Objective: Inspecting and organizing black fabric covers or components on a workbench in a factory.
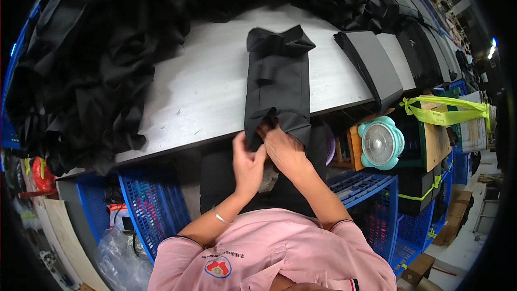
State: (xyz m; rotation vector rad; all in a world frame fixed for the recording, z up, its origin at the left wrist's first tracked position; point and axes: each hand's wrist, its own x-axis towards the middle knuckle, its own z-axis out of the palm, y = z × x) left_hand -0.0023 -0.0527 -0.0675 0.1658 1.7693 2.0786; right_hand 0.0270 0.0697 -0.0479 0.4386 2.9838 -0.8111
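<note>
Pinching the near end of the cloth (pixel 278 83) over the table's (pixel 212 75) near edge with right hand (pixel 284 150); curling left hand (pixel 249 166) alongside, impossible to tell if gripping. Best worked flat, evenly tensioned.

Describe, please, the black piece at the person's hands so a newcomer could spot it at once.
Find the pale table. At its near edge, the left hand and right hand touch one black piece. Unlike the crumpled heaps, it lies singly, long and bunched at its far end.
</note>
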